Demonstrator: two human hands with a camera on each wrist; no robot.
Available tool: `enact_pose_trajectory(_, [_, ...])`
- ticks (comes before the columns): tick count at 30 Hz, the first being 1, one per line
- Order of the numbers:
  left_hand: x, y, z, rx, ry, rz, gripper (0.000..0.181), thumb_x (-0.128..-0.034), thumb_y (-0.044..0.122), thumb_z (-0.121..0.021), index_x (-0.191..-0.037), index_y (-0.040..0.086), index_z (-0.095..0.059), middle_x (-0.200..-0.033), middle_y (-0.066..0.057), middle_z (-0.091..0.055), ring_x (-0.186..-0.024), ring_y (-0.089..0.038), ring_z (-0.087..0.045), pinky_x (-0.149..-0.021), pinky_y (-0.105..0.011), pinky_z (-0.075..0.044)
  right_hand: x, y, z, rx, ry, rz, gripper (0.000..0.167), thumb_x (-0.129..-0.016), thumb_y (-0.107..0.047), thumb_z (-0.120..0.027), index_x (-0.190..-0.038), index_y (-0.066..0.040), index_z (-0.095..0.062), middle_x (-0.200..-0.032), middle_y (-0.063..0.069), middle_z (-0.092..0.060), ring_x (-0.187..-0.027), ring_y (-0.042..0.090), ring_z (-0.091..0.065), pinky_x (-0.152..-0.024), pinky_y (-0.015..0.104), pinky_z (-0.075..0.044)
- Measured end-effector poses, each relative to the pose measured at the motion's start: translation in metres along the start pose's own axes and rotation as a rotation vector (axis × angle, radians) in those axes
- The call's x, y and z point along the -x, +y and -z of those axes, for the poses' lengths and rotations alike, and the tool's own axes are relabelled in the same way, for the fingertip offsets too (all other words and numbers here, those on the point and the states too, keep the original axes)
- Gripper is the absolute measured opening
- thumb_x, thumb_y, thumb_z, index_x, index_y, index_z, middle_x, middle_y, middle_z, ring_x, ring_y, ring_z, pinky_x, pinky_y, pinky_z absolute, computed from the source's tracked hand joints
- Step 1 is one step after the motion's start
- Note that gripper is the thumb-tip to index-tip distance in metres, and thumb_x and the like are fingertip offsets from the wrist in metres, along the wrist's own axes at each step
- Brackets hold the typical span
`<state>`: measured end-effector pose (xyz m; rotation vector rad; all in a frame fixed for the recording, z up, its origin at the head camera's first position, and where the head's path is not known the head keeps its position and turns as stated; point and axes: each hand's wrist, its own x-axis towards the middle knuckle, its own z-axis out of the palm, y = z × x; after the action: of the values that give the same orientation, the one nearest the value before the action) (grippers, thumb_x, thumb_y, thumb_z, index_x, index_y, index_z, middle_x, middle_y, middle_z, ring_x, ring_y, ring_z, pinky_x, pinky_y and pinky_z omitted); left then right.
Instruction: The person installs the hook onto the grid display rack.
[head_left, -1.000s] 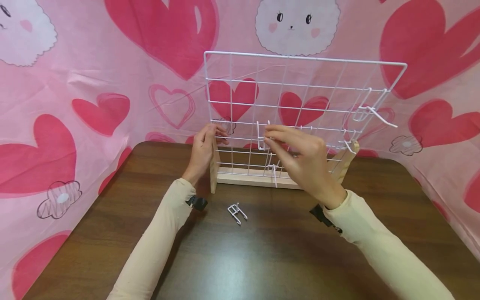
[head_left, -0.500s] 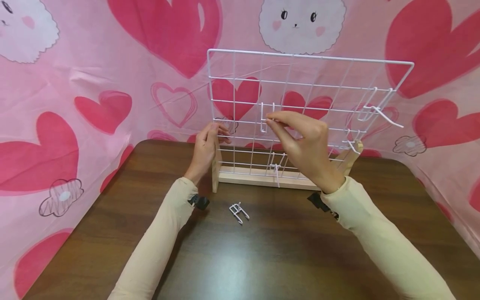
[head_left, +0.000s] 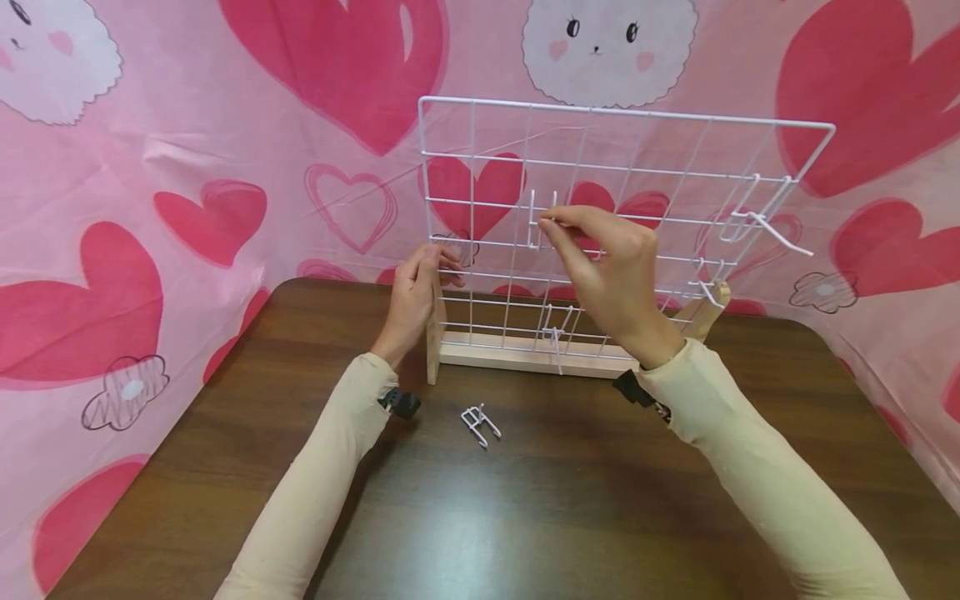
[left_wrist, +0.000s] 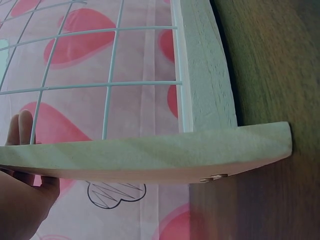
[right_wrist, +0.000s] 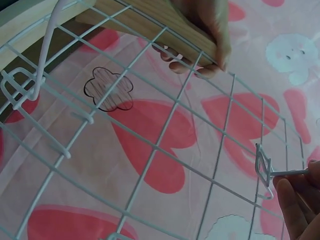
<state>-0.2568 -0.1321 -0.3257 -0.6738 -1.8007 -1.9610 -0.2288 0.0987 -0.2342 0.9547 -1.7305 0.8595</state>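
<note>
My right hand point(head_left: 618, 271) pinches the stem of a white wire hook point(head_left: 532, 221) between thumb and fingertips, in front of a white wire grid panel point(head_left: 626, 113). In the right wrist view the held hook point(right_wrist: 263, 167) is at the grid's bars; whether its prongs are over a bar I cannot tell. My left hand point(head_left: 411, 292) grips the upper part of the wooden side post point(head_left: 433, 342) at the panel's left end. In the left wrist view this post point(left_wrist: 150, 156) runs across, with fingers point(left_wrist: 25, 127) showing past its far side.
Other white hooks hang on the grid: an upper right hook point(head_left: 765, 227), a lower right hook point(head_left: 705, 292) and a lower middle hook point(head_left: 555, 335). A loose double-pronged hook point(head_left: 480, 425) lies on the brown table point(head_left: 465, 525). A pink heart-print cloth point(head_left: 202, 108) stands behind.
My right hand has carried the pinched hook upward along the grid, from the middle rows to a higher row. My left hand stays on the post.
</note>
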Motion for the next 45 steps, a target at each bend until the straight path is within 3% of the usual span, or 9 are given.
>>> enact_pose_trajectory(10, [0.0, 0.003, 0.0, -0.001, -0.008, -0.003, 0.035, -0.1082, 0.008, -0.034, -0.108, -0.021, -0.053, -0.1, -0.042, -0.058, -0.087, -0.065, -0.053, -0.088, -0.068, -0.048, 0.014, 0.004, -0.002, -0.015, -0.112, -0.03, 0.015, -0.086, -0.004, -0.077, -0.1, 0.002, -0.076, -0.097, 0.011, -0.076, -0.086, 0.02, -0.073, -0.085, 0.023, -0.057])
enact_pose_trajectory(15, [0.0, 0.003, -0.001, -0.022, -0.006, -0.006, 0.036, -0.1082, 0.009, -0.033, -0.107, -0.021, -0.053, -0.099, -0.04, -0.059, -0.086, -0.062, -0.055, -0.087, -0.065, -0.05, 0.025, 0.0, 0.002, -0.012, -0.22, -0.081, 0.027, -0.087, -0.007, -0.076, -0.112, 0.0, -0.073, -0.112, 0.012, -0.073, -0.099, 0.022, -0.072, -0.09, 0.035, -0.057])
enact_pose_trajectory(20, [-0.002, -0.007, 0.001, -0.005, 0.0, -0.009, 0.036, -0.1082, 0.009, -0.034, -0.107, -0.02, -0.054, -0.099, -0.041, -0.059, -0.085, -0.063, -0.055, -0.087, -0.068, -0.048, 0.032, -0.006, 0.006, -0.004, -0.271, -0.096, 0.041, -0.087, -0.006, -0.076, -0.125, 0.001, -0.066, -0.124, 0.014, -0.068, -0.105, 0.026, -0.069, -0.096, 0.042, -0.055])
enact_pose_trajectory(26, [-0.006, -0.027, 0.007, -0.005, 0.011, -0.014, 0.037, -0.109, 0.013, -0.035, -0.108, -0.015, -0.058, -0.098, -0.036, -0.062, -0.083, -0.056, -0.059, -0.085, -0.063, -0.052, 0.037, -0.017, 0.012, 0.013, -0.261, -0.045, 0.043, -0.088, -0.004, -0.074, -0.129, 0.002, -0.063, -0.126, 0.016, -0.067, -0.113, 0.027, -0.065, -0.102, 0.042, -0.051])
enact_pose_trajectory(31, [-0.006, -0.029, 0.007, -0.021, 0.023, -0.016, 0.038, -0.1091, 0.022, -0.038, -0.106, -0.009, -0.061, -0.096, -0.028, -0.066, -0.08, -0.044, -0.065, -0.082, -0.047, -0.058, 0.039, -0.029, 0.018, 0.036, -0.238, 0.017, 0.033, -0.09, -0.006, -0.07, -0.122, 0.002, -0.067, -0.122, 0.016, -0.068, -0.117, 0.026, -0.063, -0.106, 0.036, -0.047])
enact_pose_trajectory(37, [-0.006, -0.028, 0.007, -0.031, 0.029, -0.011, 0.039, -0.109, 0.024, -0.039, -0.105, -0.008, -0.061, -0.093, -0.024, -0.067, -0.078, -0.04, -0.066, -0.08, -0.041, -0.059, 0.045, -0.043, 0.021, 0.008, -0.193, 0.054, 0.021, -0.091, -0.004, -0.066, -0.11, 0.003, -0.071, -0.112, 0.015, -0.071, -0.107, 0.025, -0.066, -0.099, 0.032, -0.051])
enact_pose_trajectory(40, [-0.005, -0.028, 0.006, -0.031, 0.031, -0.001, 0.038, -0.1091, 0.022, -0.038, -0.106, -0.009, -0.061, -0.095, -0.028, -0.066, -0.079, -0.044, -0.065, -0.082, -0.043, -0.059, 0.052, -0.047, 0.019, -0.01, -0.201, 0.065, 0.018, -0.089, -0.002, -0.068, -0.106, 0.003, -0.072, -0.11, 0.014, -0.071, -0.105, 0.025, -0.067, -0.096, 0.033, -0.053])
enact_pose_trajectory(45, [-0.004, -0.022, 0.005, -0.017, 0.018, 0.007, 0.036, -0.109, 0.015, -0.036, -0.108, -0.014, -0.057, -0.099, -0.037, -0.062, -0.084, -0.058, -0.059, -0.087, -0.061, -0.053, 0.065, -0.051, 0.016, -0.031, -0.258, 0.067, 0.019, -0.084, 0.003, -0.072, -0.104, 0.002, -0.072, -0.111, 0.013, -0.071, -0.104, 0.025, -0.066, -0.096, 0.036, -0.054])
